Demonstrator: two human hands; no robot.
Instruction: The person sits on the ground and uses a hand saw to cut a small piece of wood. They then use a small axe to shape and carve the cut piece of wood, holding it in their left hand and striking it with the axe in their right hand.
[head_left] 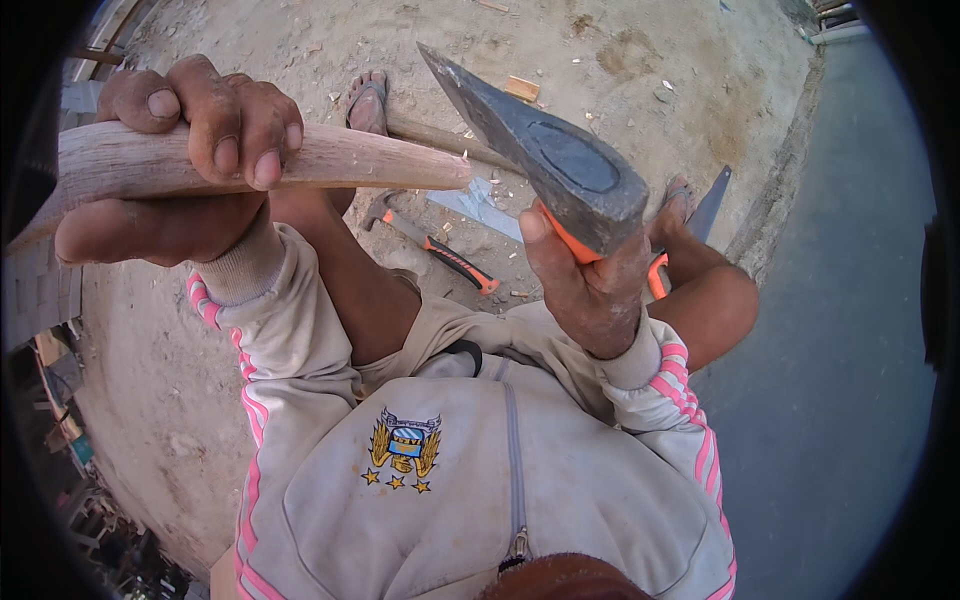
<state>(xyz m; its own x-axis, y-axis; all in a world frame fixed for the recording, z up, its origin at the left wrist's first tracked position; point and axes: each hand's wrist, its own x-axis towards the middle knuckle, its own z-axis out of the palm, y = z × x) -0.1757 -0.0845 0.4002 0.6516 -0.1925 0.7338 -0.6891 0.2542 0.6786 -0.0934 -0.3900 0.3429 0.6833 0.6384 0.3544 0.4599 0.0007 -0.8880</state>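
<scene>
My left hand (215, 130) is closed round a pale, rough-hewn wooden piece (370, 157), fingers over the top and thumb beneath. The piece lies almost level and narrows to a blunt end on the right; its left end runs out past the dark rim. To the right, a hatchet (560, 160) with a dark steel head and an orange handle is raised in my right hand (600, 305). That hand grips the handle just below the head, and the rest of the handle is hidden. The blade tapers up and left, above the wood's narrow end and apart from it.
On the sandy ground between my legs lie a claw hammer (437, 250) with an orange and black handle, a flat metal strip (478, 207) and a wooden pole (450, 140). A handsaw (710, 205) rests by my right foot. Wood chips (521, 88) are scattered about.
</scene>
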